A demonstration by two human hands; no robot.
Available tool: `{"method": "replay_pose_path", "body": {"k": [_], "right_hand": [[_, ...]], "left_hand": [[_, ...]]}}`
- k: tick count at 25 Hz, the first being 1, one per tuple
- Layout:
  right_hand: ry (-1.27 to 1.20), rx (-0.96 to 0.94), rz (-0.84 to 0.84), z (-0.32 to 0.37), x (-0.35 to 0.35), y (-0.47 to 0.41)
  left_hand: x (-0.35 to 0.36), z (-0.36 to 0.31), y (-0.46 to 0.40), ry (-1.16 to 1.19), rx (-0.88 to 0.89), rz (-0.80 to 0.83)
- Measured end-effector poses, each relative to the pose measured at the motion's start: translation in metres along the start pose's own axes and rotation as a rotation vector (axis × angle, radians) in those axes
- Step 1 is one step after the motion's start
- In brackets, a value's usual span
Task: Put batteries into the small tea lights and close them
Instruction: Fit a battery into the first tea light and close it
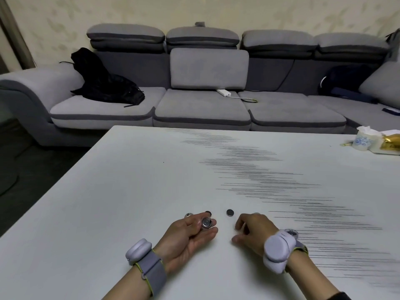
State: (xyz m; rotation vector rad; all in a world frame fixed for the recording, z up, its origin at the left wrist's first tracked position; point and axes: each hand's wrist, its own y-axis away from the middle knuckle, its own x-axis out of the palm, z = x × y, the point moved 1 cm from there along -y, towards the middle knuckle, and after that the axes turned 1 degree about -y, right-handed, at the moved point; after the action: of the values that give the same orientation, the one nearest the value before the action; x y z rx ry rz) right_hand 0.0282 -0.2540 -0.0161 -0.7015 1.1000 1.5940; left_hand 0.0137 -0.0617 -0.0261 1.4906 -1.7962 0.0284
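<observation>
My left hand lies palm up near the table's front edge and holds a small round tea light between thumb and fingertips, its round underside facing up. A dark coin battery lies flat on the white table, between my two hands and slightly beyond them. My right hand hovers palm down just right of the battery, fingers loosely curled and holding nothing. Another tea light and a small dark disc peek out behind my left fingers. A further small piece lies behind my right wrist.
A patterned paper cup and a gold-coloured packet stand at the table's far right edge. A grey sofa runs behind the table, with a black bag and a white power strip on it.
</observation>
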Motion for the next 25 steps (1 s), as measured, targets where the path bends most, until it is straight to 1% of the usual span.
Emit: {"method": "replay_pose_path", "body": {"k": [3,6,8,12,14,17,20,25], "right_hand": [[0.068,0.028,-0.018,-0.003,0.003,-0.002],[0.003,0.007,-0.006,-0.006,0.005,-0.001],[-0.157,-0.044,-0.037,-0.003,0.003,0.002],[-0.593,-0.134,-0.151,0.006,0.001,0.004],[-0.695,-0.201,-0.164,0.011,0.001,0.003],[-0.7,-0.283,-0.189,0.023,0.001,0.002],[-0.628,-0.332,-0.211,0.033,0.005,0.001],[-0.613,-0.298,-0.268,0.041,0.011,0.0]], "left_hand": [[0.001,0.0,0.0,0.005,0.001,0.0],[0.002,0.002,-0.001,0.01,-0.004,0.001],[0.002,0.003,-0.002,0.009,-0.006,-0.001],[0.003,0.003,-0.005,0.01,-0.001,-0.007],[0.003,0.004,-0.006,0.018,-0.002,-0.005],[0.005,0.005,-0.007,0.037,-0.005,0.003],[0.006,0.006,-0.006,0.041,0.01,0.029],[0.006,0.006,-0.006,0.092,0.017,0.043]]}}
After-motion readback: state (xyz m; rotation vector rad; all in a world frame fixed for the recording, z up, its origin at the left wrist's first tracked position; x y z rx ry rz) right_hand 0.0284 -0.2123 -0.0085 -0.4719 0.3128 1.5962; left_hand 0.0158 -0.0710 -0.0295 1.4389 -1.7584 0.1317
